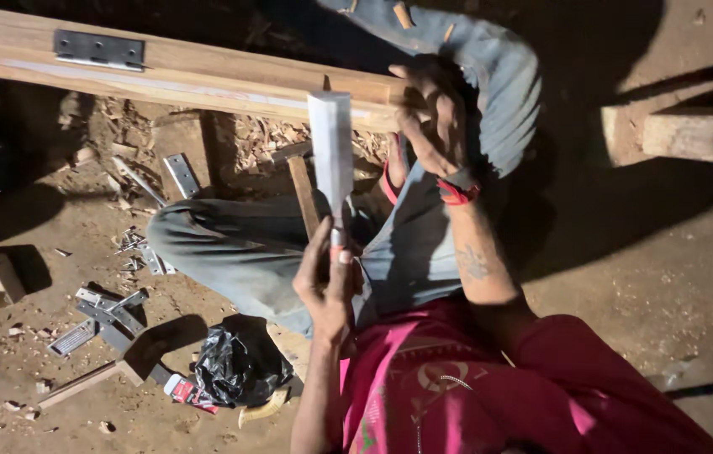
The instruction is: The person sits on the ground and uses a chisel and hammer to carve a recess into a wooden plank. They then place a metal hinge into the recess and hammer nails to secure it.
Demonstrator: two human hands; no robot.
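On the dirt floor you sit with your legs in grey trousers [239,244] stretched under a long wooden beam [205,80], and both of your hands are at work near its end. Your left hand [327,282] is clenched around the handle of a wide chisel [331,151], held upright with its pale flat blade rising in front of the beam. Your right hand [434,118] rests on the end of the beam, fingers curled against the wood; whether it truly grips the timber you cannot tell from this angle. A red band [457,193] sits at that wrist. A metal hinge [99,50] is fixed flat on the beam's top face, well apart from your hands. Wood chips [264,134] lie heaped beneath the beam. More loose hinges [104,307] and a scatter of screws [129,244] lie on the ground by your leg, with a black plastic bag [235,366] just beside your left elbow and a hammer [104,374] near it.
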